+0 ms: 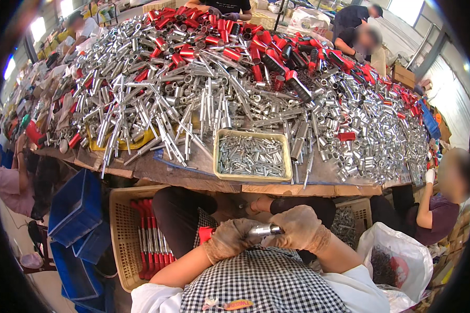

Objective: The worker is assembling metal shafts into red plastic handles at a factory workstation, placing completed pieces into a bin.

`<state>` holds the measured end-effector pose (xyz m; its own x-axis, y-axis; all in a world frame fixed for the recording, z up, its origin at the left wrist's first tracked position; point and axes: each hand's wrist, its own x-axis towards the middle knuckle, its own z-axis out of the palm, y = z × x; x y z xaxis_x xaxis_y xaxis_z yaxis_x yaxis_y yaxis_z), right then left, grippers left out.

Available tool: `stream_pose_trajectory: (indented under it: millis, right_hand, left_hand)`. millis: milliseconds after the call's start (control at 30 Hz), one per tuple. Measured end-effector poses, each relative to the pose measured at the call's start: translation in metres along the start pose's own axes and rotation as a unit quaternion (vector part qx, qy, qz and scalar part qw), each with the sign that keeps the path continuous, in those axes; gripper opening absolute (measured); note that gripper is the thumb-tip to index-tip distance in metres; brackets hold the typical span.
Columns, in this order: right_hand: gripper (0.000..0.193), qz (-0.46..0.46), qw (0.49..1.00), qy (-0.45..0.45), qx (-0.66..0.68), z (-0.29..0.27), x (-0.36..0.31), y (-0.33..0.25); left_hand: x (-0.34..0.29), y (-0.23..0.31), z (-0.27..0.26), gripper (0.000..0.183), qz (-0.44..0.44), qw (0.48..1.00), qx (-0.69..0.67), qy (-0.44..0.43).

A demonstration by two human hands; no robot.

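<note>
Over my lap, my gloved left hand is wrapped round a red-and-silver tubular tool. Its red end sticks out past the left side of the glove, and its shiny metal end points right. My gloved right hand is closed at that metal end, and its fingertips are partly hidden. Beyond my knees, a cream tray of small metal pins sits at the table's near edge. Left of my leg, a yellow basket contains several red-handled metal tools in a row.
Silver tubes and red sleeves are heaped across the table. Stacked blue bins stand at the left. On the right are a basket of metal parts and a white sack containing springs. Other people work around the table.
</note>
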<state>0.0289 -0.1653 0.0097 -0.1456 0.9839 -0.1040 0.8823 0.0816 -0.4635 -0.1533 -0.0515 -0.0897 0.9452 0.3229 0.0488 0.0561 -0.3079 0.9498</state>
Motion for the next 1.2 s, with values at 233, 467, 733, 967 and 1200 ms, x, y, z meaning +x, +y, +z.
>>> stream_pose_trajectory:
  millis: [233, 467, 733, 967, 1200]
  right_hand:
    - [0.067, -0.002, 0.989, 0.145, -0.012, 0.022, 0.000, 0.008]
    - [0.069, 0.062, 0.998, -0.017, -0.023, 0.008, -0.011, 0.008]
    - [0.071, 0.019, 0.999, 0.049, 0.006, 0.015, -0.006, 0.005]
    - [0.056, -0.025, 0.985, 0.171, -0.008, 0.012, -0.006, -0.004]
    - [0.048, -0.002, 0.995, 0.082, -0.059, 0.012, -0.018, 0.002]
  left_hand:
    - [0.001, -0.005, 0.003, 0.032, 0.018, 0.999, -0.038, 0.019]
    - [-0.002, 0.003, 0.000, 0.029, -0.019, 1.000, 0.009, 0.002]
    - [-0.003, -0.010, 0.007, 0.026, -0.013, 0.998, -0.054, -0.006]
    - [-0.004, 0.003, -0.001, 0.027, -0.004, 0.999, -0.040, 0.001]
    - [-0.006, 0.004, 0.001, 0.026, 0.020, 0.999, -0.018, 0.018]
